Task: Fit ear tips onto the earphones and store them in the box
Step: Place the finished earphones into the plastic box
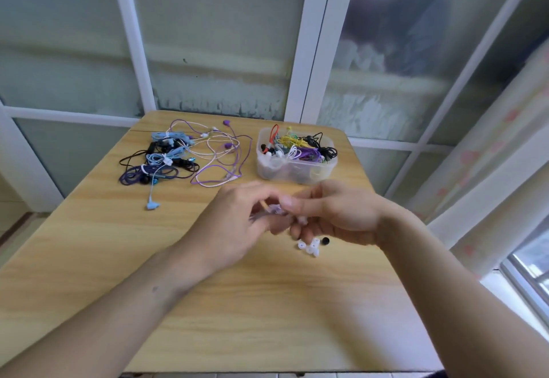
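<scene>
Purple earphone (274, 209): being pinched between left hand (237, 223) and right hand (329, 214) for fitting; spare ear tips (309, 246) being kept at 5 o'clock, box (295, 169) at 12.

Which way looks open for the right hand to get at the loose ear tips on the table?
Probably straight down: the ear tips lie bare on the table just below the right hand, nothing between them. But its fingers already pinch something small, too blurred to name.
</scene>
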Tool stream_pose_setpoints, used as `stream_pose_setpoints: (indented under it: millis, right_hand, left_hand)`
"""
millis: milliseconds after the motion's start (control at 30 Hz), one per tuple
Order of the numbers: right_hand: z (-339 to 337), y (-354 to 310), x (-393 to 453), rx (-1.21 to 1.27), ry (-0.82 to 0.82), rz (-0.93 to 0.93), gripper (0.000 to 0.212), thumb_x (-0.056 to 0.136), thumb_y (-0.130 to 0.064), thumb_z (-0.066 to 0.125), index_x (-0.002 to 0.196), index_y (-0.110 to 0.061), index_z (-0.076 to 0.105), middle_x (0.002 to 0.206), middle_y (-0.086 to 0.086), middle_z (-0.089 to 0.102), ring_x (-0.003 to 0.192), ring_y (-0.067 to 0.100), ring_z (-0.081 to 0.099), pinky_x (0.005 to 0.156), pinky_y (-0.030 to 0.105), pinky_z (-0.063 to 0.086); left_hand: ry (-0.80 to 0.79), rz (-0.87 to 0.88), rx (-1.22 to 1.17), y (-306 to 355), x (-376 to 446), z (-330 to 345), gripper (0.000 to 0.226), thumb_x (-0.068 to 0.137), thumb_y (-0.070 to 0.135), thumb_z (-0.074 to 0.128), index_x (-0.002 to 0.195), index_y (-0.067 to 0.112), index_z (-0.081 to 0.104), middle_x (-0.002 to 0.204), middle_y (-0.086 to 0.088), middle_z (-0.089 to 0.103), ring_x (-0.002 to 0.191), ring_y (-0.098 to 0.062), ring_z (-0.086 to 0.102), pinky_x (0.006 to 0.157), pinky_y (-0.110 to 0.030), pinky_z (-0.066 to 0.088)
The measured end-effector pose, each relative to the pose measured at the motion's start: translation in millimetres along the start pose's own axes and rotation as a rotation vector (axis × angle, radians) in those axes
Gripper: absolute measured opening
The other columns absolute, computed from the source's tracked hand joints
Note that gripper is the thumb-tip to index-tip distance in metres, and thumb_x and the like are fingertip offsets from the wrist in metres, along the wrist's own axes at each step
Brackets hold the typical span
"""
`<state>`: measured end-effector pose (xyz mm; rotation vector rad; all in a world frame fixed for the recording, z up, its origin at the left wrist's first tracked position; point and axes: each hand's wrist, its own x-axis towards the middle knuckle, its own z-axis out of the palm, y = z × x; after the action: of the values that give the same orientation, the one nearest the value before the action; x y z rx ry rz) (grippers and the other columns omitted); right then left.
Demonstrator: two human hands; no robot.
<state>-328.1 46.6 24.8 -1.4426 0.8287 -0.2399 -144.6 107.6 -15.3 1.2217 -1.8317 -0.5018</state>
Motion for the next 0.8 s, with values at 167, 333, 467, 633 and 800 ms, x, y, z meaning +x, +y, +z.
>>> stream_pose_setpoints:
  millis: [167,333,467,633,800]
  right_hand:
    - [6,38,-9,0.266,0.103,-0.029,0.037,0.078,-0.009,0.069,0.11,0.01,0.063,0.096,0.022,0.07,0.079,0.021,0.07,0.068,0.021,0.056]
    - [28,57,-6,0.354,0.258,-0.181,0.03,0.073,-0.011,0.072,0.1,0.002,0.067,0.089,0.02,0.073,0.077,0.023,0.07,0.071,0.026,0.057]
    - [42,65,-5,0.21,0.373,-0.297,0.032,0.075,-0.017,0.074,0.102,0.0,0.071,0.085,0.016,0.074,0.074,0.023,0.068,0.069,0.028,0.054]
    - [42,70,-8,0.041,0.493,-0.3,0.024,0.076,-0.015,0.081,0.097,-0.009,0.073,0.086,0.01,0.076,0.079,0.028,0.073,0.072,0.032,0.056]
    - [45,65,-15,-0.065,0.525,-0.299,0.011,0.078,-0.017,0.081,0.089,-0.018,0.078,0.077,0.001,0.077,0.071,0.018,0.072,0.072,0.036,0.059]
  left_hand:
    - [0.006,-0.442,-0.378,-7,-26,7,0.01,0.087,0.022,0.068,0.091,0.013,0.066,0.08,-0.011,0.072,0.065,-0.029,0.071,0.056,-0.031,0.051]
    - [-0.07,-0.59,-0.612,-5,-35,13,0.017,0.095,0.017,0.057,0.11,0.012,0.063,0.095,-0.009,0.074,0.071,-0.027,0.072,0.06,-0.03,0.054]
    - [-0.073,-0.591,-0.581,1,-39,18,0.017,0.096,0.012,0.055,0.11,0.016,0.064,0.092,-0.007,0.074,0.071,-0.029,0.071,0.068,-0.041,0.055]
    - [-0.017,-0.622,-0.554,7,-41,23,0.018,0.095,0.027,0.055,0.1,0.019,0.071,0.083,-0.007,0.072,0.068,-0.024,0.07,0.062,-0.038,0.051]
    - [0.102,-0.587,-0.565,10,-42,28,0.016,0.092,0.021,0.061,0.1,0.015,0.073,0.074,0.002,0.072,0.05,-0.011,0.059,0.046,-0.02,0.042]
